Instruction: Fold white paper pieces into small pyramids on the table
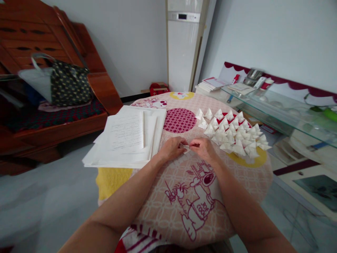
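Observation:
My left hand (pixel 173 148) is closed in a pinch on a small piece of folded white paper (pixel 187 148) just above the table. From the other side my right hand (pixel 203 147) pinches at the same paper, its fingers curled together. Much of the paper is hidden by my fingers. To the right stand several folded white paper pieces (pixel 233 131), pointed and set close together. Left of my hands lies a stack of white paper sheets (pixel 126 137), the top one printed with lines of text.
A patterned pink cloth (pixel 168 189) covers the round table. Close by on the right is a glass shelf (pixel 289 116) with a metal pot and other items. A wooden bench (pixel 100 91) with bags stands at left. Behind is a tall white cabinet-like unit (pixel 183 52).

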`<state>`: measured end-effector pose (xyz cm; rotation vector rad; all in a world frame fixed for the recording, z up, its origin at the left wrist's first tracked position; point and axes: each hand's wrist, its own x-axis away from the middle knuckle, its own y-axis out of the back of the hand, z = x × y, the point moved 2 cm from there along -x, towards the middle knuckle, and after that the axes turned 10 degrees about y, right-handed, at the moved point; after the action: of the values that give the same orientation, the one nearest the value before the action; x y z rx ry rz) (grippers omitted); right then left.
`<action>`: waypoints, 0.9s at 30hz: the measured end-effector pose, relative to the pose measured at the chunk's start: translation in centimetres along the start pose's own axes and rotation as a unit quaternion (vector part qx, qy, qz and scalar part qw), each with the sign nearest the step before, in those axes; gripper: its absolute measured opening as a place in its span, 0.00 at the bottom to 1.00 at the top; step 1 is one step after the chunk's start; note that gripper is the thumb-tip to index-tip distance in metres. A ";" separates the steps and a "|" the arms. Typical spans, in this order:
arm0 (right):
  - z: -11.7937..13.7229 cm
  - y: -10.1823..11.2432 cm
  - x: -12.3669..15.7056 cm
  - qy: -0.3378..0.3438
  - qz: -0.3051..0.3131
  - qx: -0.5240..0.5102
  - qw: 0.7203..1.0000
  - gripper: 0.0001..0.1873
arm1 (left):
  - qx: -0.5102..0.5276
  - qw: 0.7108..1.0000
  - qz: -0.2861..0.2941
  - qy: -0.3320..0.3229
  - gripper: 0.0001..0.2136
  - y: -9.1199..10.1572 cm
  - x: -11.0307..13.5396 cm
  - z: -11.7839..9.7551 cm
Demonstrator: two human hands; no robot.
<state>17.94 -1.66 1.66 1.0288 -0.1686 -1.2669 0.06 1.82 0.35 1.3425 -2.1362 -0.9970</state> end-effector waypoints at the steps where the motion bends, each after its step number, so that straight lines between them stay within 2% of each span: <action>1: 0.0 -0.2 0.0 -0.003 0.011 0.002 1.000 0.09 | -0.016 1.000 -0.001 -0.001 0.12 0.0 -0.1 0.1; 8: -0.3 -0.9 -0.2 0.000 0.032 0.033 0.999 0.09 | -0.039 0.998 -0.031 -0.026 0.11 0.3 -0.5 0.3; 13: -0.4 -1.1 -0.2 0.004 0.047 0.049 0.998 0.09 | -0.065 0.998 -0.006 0.000 0.09 0.2 -0.6 0.4; 27: 0.0 -1.6 -0.3 -0.016 0.017 0.043 0.999 0.07 | -0.019 0.999 -0.043 0.015 0.07 0.1 0.1 -0.3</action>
<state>16.77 -1.34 0.65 1.0759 -0.2669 -1.2536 0.16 1.63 0.59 1.4327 -2.0434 -1.0384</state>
